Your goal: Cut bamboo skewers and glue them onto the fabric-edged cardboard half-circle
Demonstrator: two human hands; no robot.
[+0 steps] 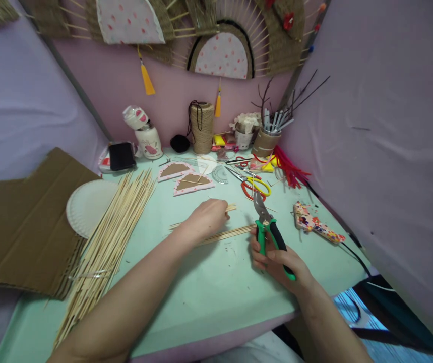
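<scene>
Possibly, the thin sticks (232,207) pinched in the left hand (208,217) could slip if its grip loosens; the right hand (277,270) holds the shears (275,236) by their handles.

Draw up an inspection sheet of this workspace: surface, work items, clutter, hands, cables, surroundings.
Surface: pale green tabletop, small dark scraps scattered on it.
Work items: pruning shears, thin wooden sticks between the hands; large stick bundle at left, partly covering a white paper plate.
Clutter: scissors, protractor, half-round cardboard pieces, twine spool toward the back; cardboard sheet at far left.
Hands: left hand closed around sticks; right hand holding the shears by the green-and-black handles.
Cables: black cable trailing rightward from the patterned glue gun.
Surroundings: pinkish back wall, woven fans, yellow tassels.
</scene>
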